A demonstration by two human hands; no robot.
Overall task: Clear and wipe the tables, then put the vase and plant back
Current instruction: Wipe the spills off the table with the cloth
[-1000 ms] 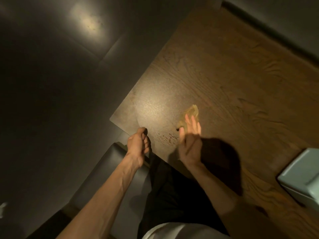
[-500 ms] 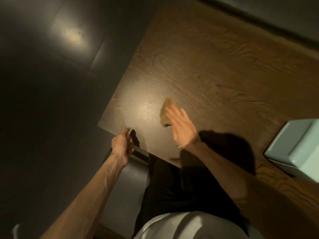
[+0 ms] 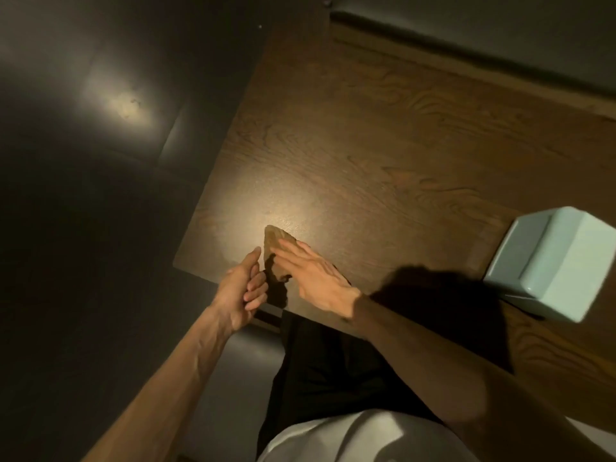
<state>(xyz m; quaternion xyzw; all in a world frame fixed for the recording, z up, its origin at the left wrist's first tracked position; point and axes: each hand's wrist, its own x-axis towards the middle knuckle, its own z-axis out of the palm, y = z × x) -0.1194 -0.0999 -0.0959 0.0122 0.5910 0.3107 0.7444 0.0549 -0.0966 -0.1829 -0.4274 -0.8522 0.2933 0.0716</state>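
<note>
A dark wooden table [image 3: 383, 135] fills the upper right of the head view, lit by a bright spot near its front left corner. A small tan cloth [image 3: 272, 240] lies on that spot. My right hand [image 3: 311, 278] lies flat on the cloth with its fingers straight, pressing it to the wood. My left hand [image 3: 241, 288] is held cupped at the table's front edge, just left of the cloth, palm turned toward it and holding nothing that I can see. No vase or plant is in view.
A pale green box [image 3: 553, 261] stands on the table at the right edge. Dark grey floor [image 3: 100, 195] spreads to the left. A dark seat [image 3: 250, 358] is below the table's front edge, beside my dark trousers.
My right hand has slid the cloth toward the table's front left corner. My left hand has uncurled and moved right along the edge, close beside the cloth.
</note>
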